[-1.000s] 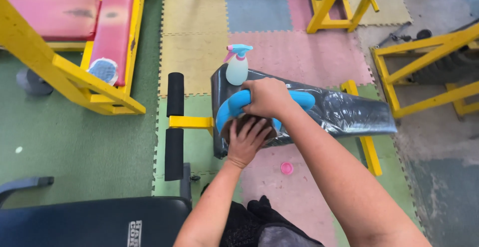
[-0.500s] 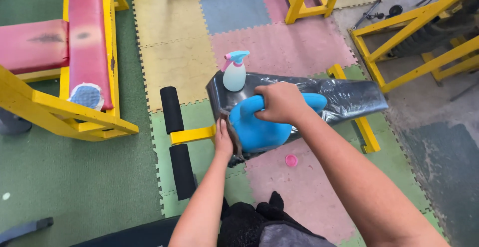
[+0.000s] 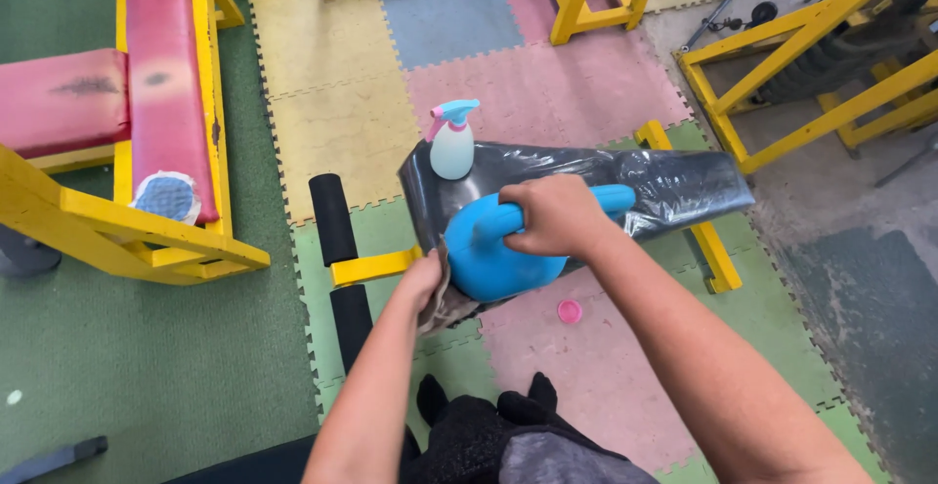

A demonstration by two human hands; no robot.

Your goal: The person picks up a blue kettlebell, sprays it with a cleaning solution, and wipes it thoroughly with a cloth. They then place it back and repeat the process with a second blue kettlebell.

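Over the black plastic-wrapped bench pad (image 3: 674, 179), right hand (image 3: 557, 215) closed tight around the handle of the blue kettlebell (image 3: 498, 254), tipping it up off the pad. Against the bell's left flank, left hand (image 3: 425, 284) pressing a greyish cloth (image 3: 442, 303), fingers curled on the fabric. Half a second back, cloth hand flatter and further beneath; a second back, right under the bell. Now shifted to the side, so wiping looks to have moved from underside to flank. Just behind, upright on the pad, a spray bottle (image 3: 452, 142); on the pink mat below, a small pink cap (image 3: 570, 311).
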